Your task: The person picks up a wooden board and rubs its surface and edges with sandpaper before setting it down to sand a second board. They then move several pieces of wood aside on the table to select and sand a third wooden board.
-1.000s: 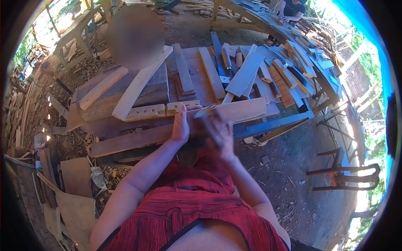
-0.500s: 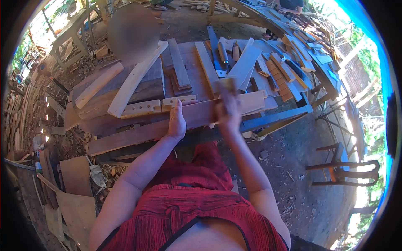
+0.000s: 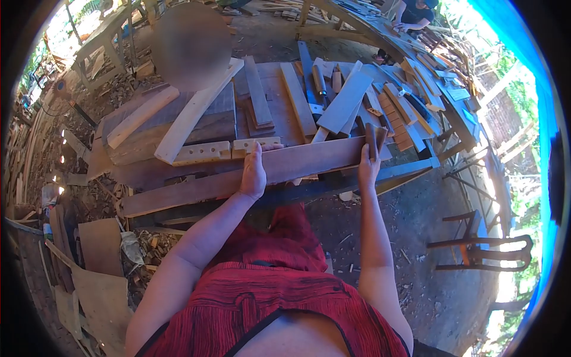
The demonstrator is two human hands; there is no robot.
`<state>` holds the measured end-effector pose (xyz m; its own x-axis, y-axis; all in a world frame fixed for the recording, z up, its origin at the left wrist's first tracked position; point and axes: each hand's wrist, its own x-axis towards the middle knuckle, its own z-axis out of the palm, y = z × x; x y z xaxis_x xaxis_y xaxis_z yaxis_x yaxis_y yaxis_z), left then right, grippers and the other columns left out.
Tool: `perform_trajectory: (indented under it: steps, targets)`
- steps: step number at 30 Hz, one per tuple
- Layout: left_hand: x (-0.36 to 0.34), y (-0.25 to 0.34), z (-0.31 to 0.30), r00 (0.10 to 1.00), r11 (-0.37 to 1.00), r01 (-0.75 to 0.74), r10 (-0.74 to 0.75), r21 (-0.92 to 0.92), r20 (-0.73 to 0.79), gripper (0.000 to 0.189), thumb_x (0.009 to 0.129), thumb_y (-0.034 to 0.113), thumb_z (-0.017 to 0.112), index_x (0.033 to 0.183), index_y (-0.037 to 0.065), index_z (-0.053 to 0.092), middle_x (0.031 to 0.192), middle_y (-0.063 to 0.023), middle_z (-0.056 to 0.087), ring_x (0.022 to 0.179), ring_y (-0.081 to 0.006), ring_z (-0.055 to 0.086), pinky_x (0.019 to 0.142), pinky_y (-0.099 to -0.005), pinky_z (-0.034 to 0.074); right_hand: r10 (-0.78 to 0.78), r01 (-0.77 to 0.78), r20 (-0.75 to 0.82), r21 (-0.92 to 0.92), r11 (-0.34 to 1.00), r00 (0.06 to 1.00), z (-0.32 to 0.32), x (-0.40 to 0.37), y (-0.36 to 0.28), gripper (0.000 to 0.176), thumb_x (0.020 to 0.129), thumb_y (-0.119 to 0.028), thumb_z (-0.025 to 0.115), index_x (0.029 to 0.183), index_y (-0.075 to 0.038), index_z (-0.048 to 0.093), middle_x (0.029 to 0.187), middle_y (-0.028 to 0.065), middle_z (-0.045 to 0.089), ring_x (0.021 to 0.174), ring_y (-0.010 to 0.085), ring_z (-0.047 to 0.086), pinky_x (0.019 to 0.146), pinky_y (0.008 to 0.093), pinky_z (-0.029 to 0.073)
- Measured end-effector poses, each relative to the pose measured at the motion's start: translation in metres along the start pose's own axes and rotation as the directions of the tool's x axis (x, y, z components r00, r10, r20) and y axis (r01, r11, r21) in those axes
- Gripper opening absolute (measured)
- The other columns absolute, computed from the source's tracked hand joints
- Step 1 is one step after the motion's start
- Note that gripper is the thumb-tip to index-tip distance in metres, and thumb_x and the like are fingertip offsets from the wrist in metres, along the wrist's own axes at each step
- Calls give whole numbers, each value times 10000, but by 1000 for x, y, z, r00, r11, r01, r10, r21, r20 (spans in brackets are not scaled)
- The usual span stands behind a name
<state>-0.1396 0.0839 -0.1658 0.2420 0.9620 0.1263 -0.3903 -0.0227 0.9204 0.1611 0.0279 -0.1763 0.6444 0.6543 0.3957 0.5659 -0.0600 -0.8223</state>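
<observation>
A long brown wooden board [image 3: 315, 156] lies slantwise in front of me, its right end higher than its left. My left hand [image 3: 254, 175] is closed round the board near its middle, thumb on the upper face and fingers past the far edge. At the board's right end, my right hand [image 3: 369, 169] grips a folded brown sheet that looks like sandpaper [image 3: 375, 138]. Just beyond my left hand are two pale wood blocks with holes, one a drilled block [image 3: 202, 153].
Planks, a chisel [image 3: 319, 79] and a blue-bladed handsaw [image 3: 306, 71] lie on the worktable [image 3: 276, 83]. A wooden chair [image 3: 476, 247] lies at the right. Another person [image 3: 414, 15] is at the far bench. Scrap wood and sheets [image 3: 104, 250] lie at lower left.
My right hand has slid rightward along the board, from near its middle to its right end, with the sandpaper. My left hand keeps its place on the board.
</observation>
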Motion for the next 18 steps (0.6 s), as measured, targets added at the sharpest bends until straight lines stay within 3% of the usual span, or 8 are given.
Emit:
perform_trajectory:
  steps: [3,5,7,12,14,15,16,18]
  targets:
    - [-5,13,2,998,998,57,-57,35,5,636,1016,477,233,1008,19,674,933,-82,643,844,-147,590,772,-274,486,-280,273,-15,-172,947,960,13,-39,-56,439,944,-162,456,1383,-146,470,1344,147,512,1283,318,436,1064,467,285]
    - [-5,13,2,998,997,67,-67,25,14,638,1011,496,243,1008,24,671,933,-83,643,867,-152,592,806,-283,479,-354,371,150,-101,923,923,28,-80,-94,478,901,-129,499,1378,-108,466,1323,163,518,1301,335,413,1069,503,268]
    - [2,-13,-3,998,999,35,-36,-29,-51,643,1007,509,249,1006,24,671,934,-87,644,865,-156,596,802,-284,482,-610,627,190,-40,778,769,50,-124,-102,567,793,-100,599,1349,-73,490,1285,177,525,1277,391,419,1066,533,265]
    - [2,-18,-7,988,984,55,-78,-170,-131,656,995,542,260,1005,30,671,939,-98,645,826,-161,607,771,-292,496,-708,753,387,51,655,590,40,-119,-113,537,800,-67,536,1334,-42,498,1317,216,494,1265,383,435,1042,502,313]
    - [-2,7,-1,995,995,96,-96,6,3,659,995,541,261,1010,22,667,944,-100,646,837,-166,606,799,-292,482,-642,692,279,-140,709,714,22,-84,-97,572,762,-86,581,1330,-101,517,1300,177,521,1208,358,479,1016,460,348]
    - [-2,7,0,996,996,93,-93,-1,0,659,995,541,261,1010,22,667,944,-100,646,837,-166,606,799,-292,482,-504,544,230,-168,822,832,15,-68,-84,500,845,-95,526,1344,-80,499,1311,185,515,1224,358,468,1014,472,353]
    - [-2,7,0,998,998,62,-62,21,6,660,995,541,258,1013,23,666,943,-99,646,835,-166,607,785,-289,488,-373,381,74,-180,907,925,22,-49,-12,431,927,-132,461,1354,-77,486,1319,178,519,1233,357,463,1017,476,357]
    - [-3,8,1,999,999,29,-29,41,15,660,995,541,255,1017,24,665,942,-98,647,834,-166,607,772,-287,493,-250,247,-16,-125,961,968,-1,-19,5,403,948,-173,465,1343,-101,502,1282,178,552,1210,350,490,1005,456,375]
